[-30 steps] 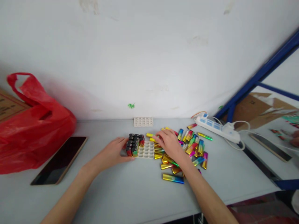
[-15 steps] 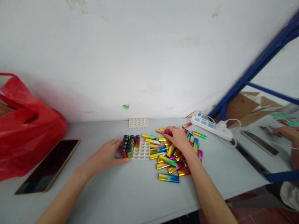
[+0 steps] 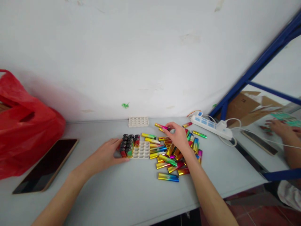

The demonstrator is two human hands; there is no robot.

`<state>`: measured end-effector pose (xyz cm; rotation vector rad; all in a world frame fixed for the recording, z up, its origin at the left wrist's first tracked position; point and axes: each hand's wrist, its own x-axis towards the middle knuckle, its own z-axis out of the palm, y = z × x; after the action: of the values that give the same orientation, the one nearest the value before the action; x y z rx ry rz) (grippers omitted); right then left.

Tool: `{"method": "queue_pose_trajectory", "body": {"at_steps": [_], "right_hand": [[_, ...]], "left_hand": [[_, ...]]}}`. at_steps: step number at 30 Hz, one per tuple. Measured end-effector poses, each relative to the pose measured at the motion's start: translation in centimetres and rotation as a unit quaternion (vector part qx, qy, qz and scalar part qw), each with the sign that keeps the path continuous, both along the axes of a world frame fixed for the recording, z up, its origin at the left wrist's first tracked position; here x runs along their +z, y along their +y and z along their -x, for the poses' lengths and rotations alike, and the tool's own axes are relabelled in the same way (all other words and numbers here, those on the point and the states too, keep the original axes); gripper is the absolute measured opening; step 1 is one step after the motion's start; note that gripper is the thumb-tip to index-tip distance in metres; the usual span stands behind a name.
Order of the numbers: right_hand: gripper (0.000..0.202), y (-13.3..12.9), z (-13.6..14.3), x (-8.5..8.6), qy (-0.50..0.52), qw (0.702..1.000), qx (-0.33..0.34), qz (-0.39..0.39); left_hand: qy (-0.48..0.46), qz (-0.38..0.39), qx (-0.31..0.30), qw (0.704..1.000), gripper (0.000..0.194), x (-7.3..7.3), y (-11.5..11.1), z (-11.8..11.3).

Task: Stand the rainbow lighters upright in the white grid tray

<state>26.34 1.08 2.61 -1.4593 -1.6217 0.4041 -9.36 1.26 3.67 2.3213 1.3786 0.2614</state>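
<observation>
My left hand [image 3: 110, 153] is curled round the left end of a white tray [image 3: 143, 150] with rows of round holes, the thumb along its near edge. Several lighters [image 3: 127, 145] with black tops and shiny coloured bodies stand upright in the tray's left part. At the back of a loose pile of metallic, many-coloured lighters [image 3: 169, 159], my right hand [image 3: 177, 135] pinches the right end of a gold and magenta lighter [image 3: 160, 126]. That lighter points left, slightly raised. The wrist hides part of the pile.
A second white tray [image 3: 138, 122] lies by the wall. At the left are a phone [image 3: 47, 166] and a red plastic bag [image 3: 25, 131]. A white power strip [image 3: 211, 126] with cables lies at the right, near a blue frame [image 3: 244, 80]. Beyond it, another person's hands [image 3: 279, 127] show.
My right hand has drawn up slightly from the back of the pile, with a gold and magenta lighter now showing at its fingertips. My left hand stays at the tray.
</observation>
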Motion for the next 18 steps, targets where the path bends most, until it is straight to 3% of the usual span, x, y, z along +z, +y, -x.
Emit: {"method": "queue_pose_trajectory", "body": {"at_steps": [3, 7, 14, 16, 18], "right_hand": [[0.034, 0.1, 0.9, 0.1, 0.159, 0.987, 0.002, 0.020], [0.043, -0.1, 2.5, 0.4, 0.337, 0.938, 0.023, 0.079], [0.049, -1.3, 5.1, 1.6, 0.491, 0.844, 0.130, 0.173], [0.049, -1.6, 5.5, 1.7, 0.464, 0.848, 0.150, 0.205], [0.050, -1.7, 5.8, 1.6, 0.399, 0.879, 0.147, 0.214]], "left_hand": [[-0.018, -0.011, -0.002, 1.000, 0.054, -0.1, 0.0, 0.0], [-0.032, -0.011, -0.002, 0.999, 0.055, -0.3, 0.0, 0.1], [-0.024, -0.015, -0.007, 1.000, 0.054, -0.4, 0.1, 0.3], [-0.024, -0.010, -0.005, 1.000, 0.055, -0.4, 0.1, 0.2], [-0.029, -0.008, -0.005, 1.000, 0.054, -0.4, 0.1, 0.2]]}}
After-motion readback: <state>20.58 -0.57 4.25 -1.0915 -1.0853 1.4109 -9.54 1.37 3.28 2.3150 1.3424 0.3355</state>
